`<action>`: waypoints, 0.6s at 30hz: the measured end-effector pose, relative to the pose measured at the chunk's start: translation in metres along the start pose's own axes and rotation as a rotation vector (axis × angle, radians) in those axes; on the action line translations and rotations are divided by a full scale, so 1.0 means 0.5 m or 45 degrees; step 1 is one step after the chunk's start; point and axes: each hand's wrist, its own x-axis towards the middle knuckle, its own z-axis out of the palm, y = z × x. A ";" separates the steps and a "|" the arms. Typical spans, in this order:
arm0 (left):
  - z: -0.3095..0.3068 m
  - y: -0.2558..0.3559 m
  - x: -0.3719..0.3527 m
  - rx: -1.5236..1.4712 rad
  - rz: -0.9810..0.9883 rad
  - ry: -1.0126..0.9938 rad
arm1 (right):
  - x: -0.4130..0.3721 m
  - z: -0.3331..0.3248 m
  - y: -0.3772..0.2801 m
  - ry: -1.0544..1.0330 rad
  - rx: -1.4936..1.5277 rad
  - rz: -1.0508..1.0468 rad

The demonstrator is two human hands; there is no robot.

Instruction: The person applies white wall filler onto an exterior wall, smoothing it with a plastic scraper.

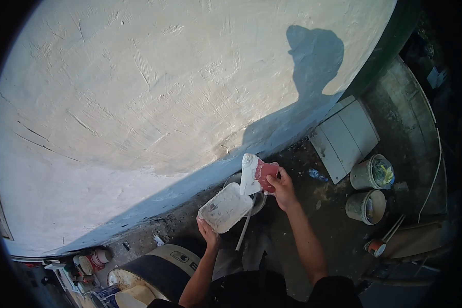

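Observation:
My left hand [208,233] grips the near left edge of a shallow rectangular tray [222,211], its inside smeared with white paste. In my right hand [282,191] is a red plastic putty scraper [266,173], held between thumb and fingers. Thick white putty [249,174] covers the scraper's left edge, close over the tray's upper right corner. Beyond both hands rises a pale wall [133,87] with rough ridges and scratches, partly crossed by a person's shadow.
Right of me stand two buckets [361,177], near pale flat panels [345,137] leaning by the wall. A small red tin [377,248] with sticks sits lower right. Left of my legs is a large dark drum [164,264]; assorted containers [90,262] lie beyond it.

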 end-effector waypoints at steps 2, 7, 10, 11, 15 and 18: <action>-0.047 -0.007 -0.011 -0.056 -0.093 0.176 | 0.042 -0.007 0.053 0.140 0.007 -0.071; -0.245 -0.062 -0.067 1.471 0.510 0.158 | 0.164 -0.010 0.260 0.487 -0.092 -0.254; -0.285 -0.040 -0.106 1.670 0.517 0.093 | 0.181 0.040 0.346 0.699 -0.141 -0.104; -0.294 -0.030 -0.113 1.543 0.427 0.037 | 0.194 0.047 0.392 0.736 -0.202 -0.114; -0.301 -0.002 -0.133 1.796 0.570 -0.046 | 0.249 0.121 0.484 0.771 -0.160 -0.104; -0.331 -0.012 -0.137 1.889 0.672 -0.037 | 0.279 0.196 0.474 0.732 -0.359 -0.158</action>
